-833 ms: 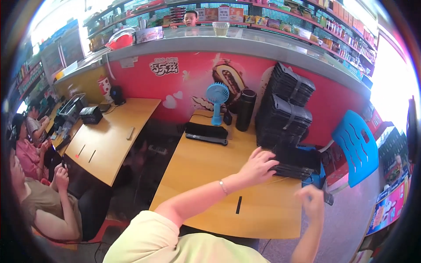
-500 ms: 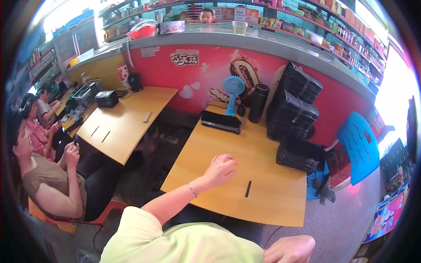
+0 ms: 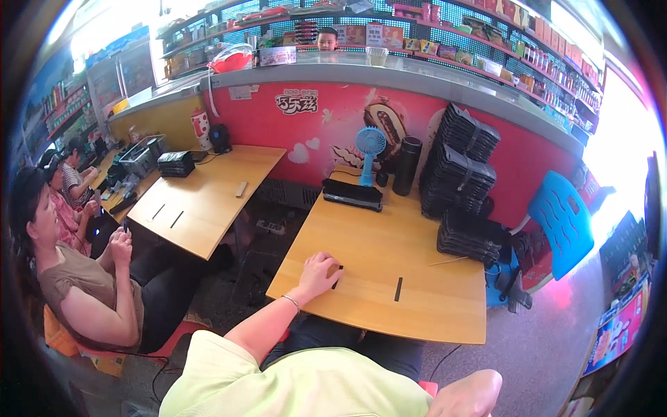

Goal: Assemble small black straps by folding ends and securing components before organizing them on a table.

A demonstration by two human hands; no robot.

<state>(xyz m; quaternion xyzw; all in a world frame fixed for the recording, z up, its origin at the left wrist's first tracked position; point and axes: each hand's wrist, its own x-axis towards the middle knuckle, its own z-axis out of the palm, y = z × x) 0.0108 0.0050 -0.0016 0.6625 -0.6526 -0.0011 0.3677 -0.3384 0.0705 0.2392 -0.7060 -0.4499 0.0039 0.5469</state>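
The low stack of black packs (image 3: 470, 238) at the right edge of the worktop (image 3: 375, 240) could slide off if an arm caught it. The left hand (image 3: 319, 273) lies knuckles-up on the worktop beside a dark strip (image 3: 336, 282), its fingers bent and close together, any pinch hidden. The right hand (image 3: 467, 396) is low, beside the shirt (image 3: 306, 389); its fingers cannot be read.
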